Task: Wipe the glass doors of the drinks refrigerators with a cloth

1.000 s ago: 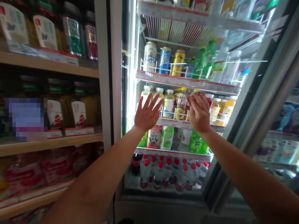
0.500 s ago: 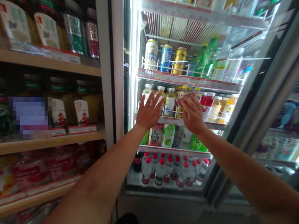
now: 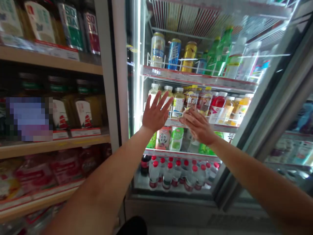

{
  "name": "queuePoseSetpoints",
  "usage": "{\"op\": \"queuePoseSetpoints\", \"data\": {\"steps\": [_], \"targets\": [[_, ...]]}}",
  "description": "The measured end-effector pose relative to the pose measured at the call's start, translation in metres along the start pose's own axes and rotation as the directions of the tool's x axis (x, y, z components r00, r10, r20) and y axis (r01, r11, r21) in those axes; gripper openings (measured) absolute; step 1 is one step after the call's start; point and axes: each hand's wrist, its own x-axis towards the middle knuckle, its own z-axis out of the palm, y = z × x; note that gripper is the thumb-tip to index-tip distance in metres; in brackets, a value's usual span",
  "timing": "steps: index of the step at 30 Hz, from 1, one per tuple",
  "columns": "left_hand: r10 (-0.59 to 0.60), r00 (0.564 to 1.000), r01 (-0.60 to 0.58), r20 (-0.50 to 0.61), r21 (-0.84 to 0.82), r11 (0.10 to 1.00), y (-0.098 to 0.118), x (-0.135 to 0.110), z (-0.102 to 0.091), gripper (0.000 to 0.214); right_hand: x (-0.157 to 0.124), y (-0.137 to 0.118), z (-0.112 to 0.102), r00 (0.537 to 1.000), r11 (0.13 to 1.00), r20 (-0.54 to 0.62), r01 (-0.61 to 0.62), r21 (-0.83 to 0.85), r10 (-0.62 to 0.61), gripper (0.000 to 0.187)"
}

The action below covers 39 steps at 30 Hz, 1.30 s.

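Observation:
My left hand [image 3: 156, 114] reaches forward with fingers spread flat, in front of a lit drinks fridge [image 3: 161, 73]. It overlaps the white-capped bottles [image 3: 178, 101] on the middle shelf and holds nothing. My right hand [image 3: 198, 125] is beside it, its fingers pressed together and bent over something small and pale that I cannot make out. Behind that hand are bottles with yellow caps [image 3: 205, 98] and a red drink bottle [image 3: 217, 106]. Whether either hand touches the fridge's glass front cannot be told.
Wooden shelves [image 3: 56, 143] with large bottles and packs stand at the left. Drink cans [image 3: 174, 54] and green bottles [image 3: 223, 50] fill the upper fridge shelf; cartons [image 3: 176, 138] and red-capped water bottles [image 3: 167, 176] are lower. A metal door frame [image 3: 259, 140] slants at the right.
My right hand has moved down and slightly left, uncovering the yellow-capped bottles. My left hand stays spread in nearly the same place. The view has shifted slightly.

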Motion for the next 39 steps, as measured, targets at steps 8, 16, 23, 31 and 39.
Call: {"op": "queuePoseSetpoints", "data": {"steps": [8,16,23,31,39], "targets": [[0.01,1.0,-0.009,-0.008,0.021,1.0,0.001,0.0,0.0,0.063,0.008,0.021,-0.009,0.949,0.961,-0.193,-0.267,-0.066,0.25,0.059],[-0.013,1.0,0.013,0.012,-0.028,1.0,0.001,0.001,-0.001,0.061,-0.005,0.007,-0.006,0.998,0.998,0.028,-0.061,0.003,0.061,0.058],[-0.004,1.0,0.004,0.002,-0.002,1.0,0.001,0.001,-0.001,0.063,-0.012,0.005,-0.002,0.963,0.97,-0.151,-0.237,-0.062,0.225,0.064],[-0.011,1.0,0.011,0.001,-0.008,1.0,0.002,0.001,-0.001,0.061,0.002,-0.001,-0.002,0.983,0.983,-0.026,-0.184,-0.021,0.183,0.065],[-0.015,1.0,0.016,0.011,-0.04,0.999,0.001,0.001,-0.001,0.062,-0.001,-0.039,0.026,0.993,0.995,0.075,0.089,0.04,-0.092,0.055]]}}
